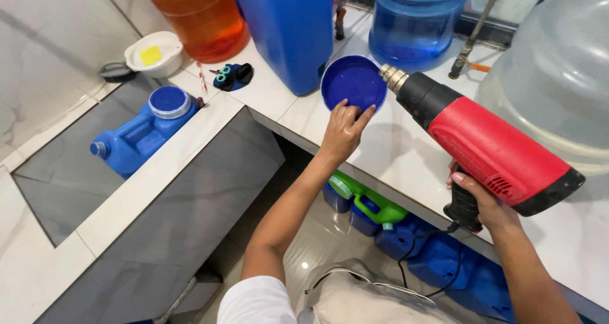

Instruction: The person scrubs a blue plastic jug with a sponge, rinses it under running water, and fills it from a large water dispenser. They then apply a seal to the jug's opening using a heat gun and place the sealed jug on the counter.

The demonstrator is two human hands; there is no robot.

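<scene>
My left hand (342, 130) holds a round blue lid (353, 81) by its lower edge, tilted up on the white counter (393, 152). My right hand (479, 200) grips the black handle of a red and black heat gun (488, 143). The gun's metal nozzle (393, 78) points at the lid's right rim, almost touching it. A black cord hangs from the handle down toward the floor.
A blue jerrycan (288, 29), an orange jug (203, 16), a blue water bottle (415, 19) and a clear bottle (558, 76) stand on the counter. A blue jerrycan (139, 137) lies in the grey basin. Blue and green containers (374, 210) sit under the counter.
</scene>
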